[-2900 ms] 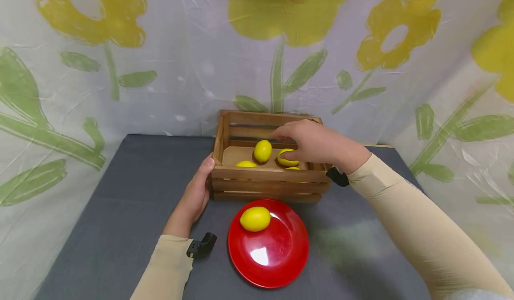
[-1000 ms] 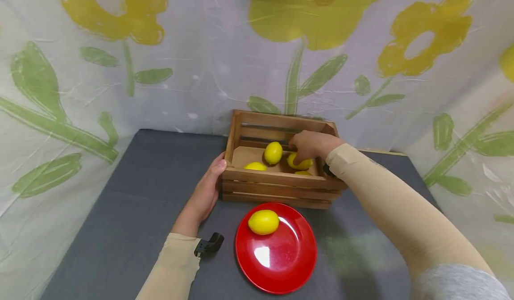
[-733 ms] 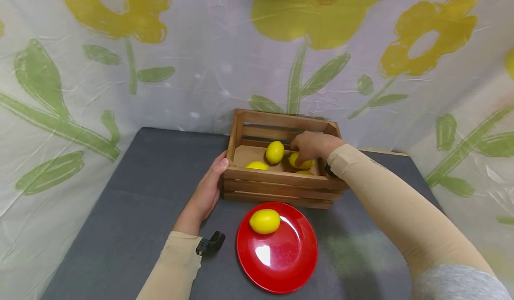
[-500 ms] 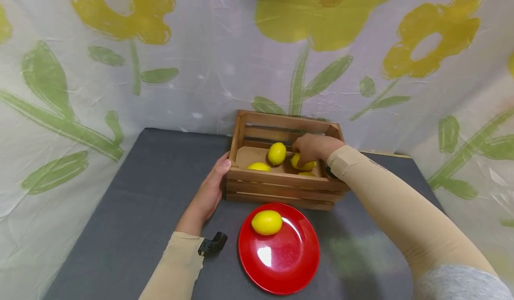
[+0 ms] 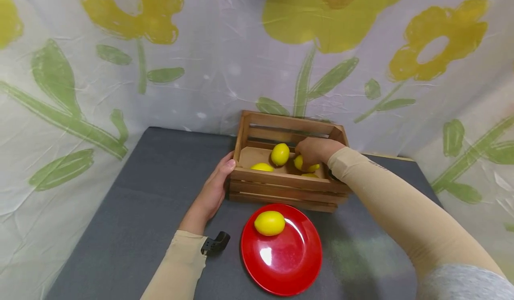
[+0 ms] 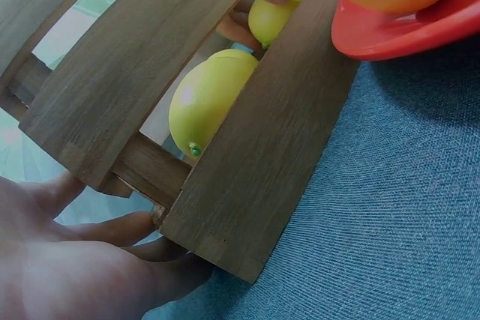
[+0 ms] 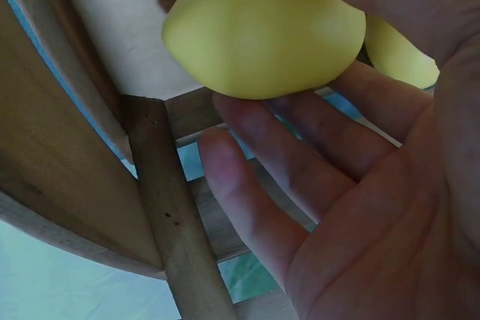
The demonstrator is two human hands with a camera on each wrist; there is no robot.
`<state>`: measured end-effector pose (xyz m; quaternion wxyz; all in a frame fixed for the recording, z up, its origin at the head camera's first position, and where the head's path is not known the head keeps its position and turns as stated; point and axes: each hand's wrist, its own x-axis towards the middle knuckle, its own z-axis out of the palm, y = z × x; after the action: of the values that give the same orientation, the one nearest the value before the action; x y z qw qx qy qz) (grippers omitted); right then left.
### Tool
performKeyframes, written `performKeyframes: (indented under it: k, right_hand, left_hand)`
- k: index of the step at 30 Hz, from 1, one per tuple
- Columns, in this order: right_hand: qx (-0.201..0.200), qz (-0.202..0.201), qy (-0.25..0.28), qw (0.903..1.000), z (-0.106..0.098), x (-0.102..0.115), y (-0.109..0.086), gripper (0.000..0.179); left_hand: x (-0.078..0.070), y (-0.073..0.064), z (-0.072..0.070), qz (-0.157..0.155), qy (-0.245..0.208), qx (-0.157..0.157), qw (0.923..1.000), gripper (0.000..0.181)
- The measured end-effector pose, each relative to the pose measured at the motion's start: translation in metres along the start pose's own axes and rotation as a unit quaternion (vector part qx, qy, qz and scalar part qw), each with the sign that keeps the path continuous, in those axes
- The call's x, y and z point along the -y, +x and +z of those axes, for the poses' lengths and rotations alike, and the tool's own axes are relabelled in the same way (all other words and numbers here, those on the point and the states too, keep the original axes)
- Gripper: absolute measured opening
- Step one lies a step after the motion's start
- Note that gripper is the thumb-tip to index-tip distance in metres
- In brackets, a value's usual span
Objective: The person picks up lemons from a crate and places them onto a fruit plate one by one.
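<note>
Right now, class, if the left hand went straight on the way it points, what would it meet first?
Most likely the wooden crate: the left hand appears to be touching its left end.

Mid-frame in the head view, the crate (image 5: 281, 178) is grained brown, its lemons (image 5: 279, 154) plain yellow. Lower centre, the plate (image 5: 293, 264) is solid red; the counter (image 5: 140, 193), slate grey. Across the top, yellow flowers and green leaves pattern the whitish backdrop (image 5: 217, 45). Sleeves (image 5: 393, 206), lower left and right, are beige.
</note>
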<state>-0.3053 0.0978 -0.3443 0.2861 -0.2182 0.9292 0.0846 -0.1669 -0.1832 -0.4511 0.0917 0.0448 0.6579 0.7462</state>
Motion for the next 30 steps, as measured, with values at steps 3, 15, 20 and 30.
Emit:
performKeyframes:
  k: [3, 15, 20, 30]
  right_hand:
    - [0.002, 0.007, 0.000, 1.0000, 0.001, 0.000, 0.000, 0.043]
    - [-0.009, -0.004, 0.003, 0.9999, -0.002, 0.001, -0.002, 0.048]
    - [-0.034, -0.031, 0.009, 0.9989, -0.009, 0.001, -0.016, 0.055]
    - [-0.105, -0.079, 0.020, 0.9911, -0.027, 0.017, -0.057, 0.051]
  left_hand:
    - [0.001, 0.000, 0.000, -0.001, 0.001, 0.000, 1.0000, 0.077]
    - [0.000, 0.000, 0.000, -0.004, 0.001, 0.001, 1.0000, 0.078]
    - [0.000, 0.001, 0.001, 0.000, -0.007, 0.004, 1.0000, 0.078]
    - [-0.001, 0.001, -0.001, -0.006, -0.009, 0.005, 0.9999, 0.077]
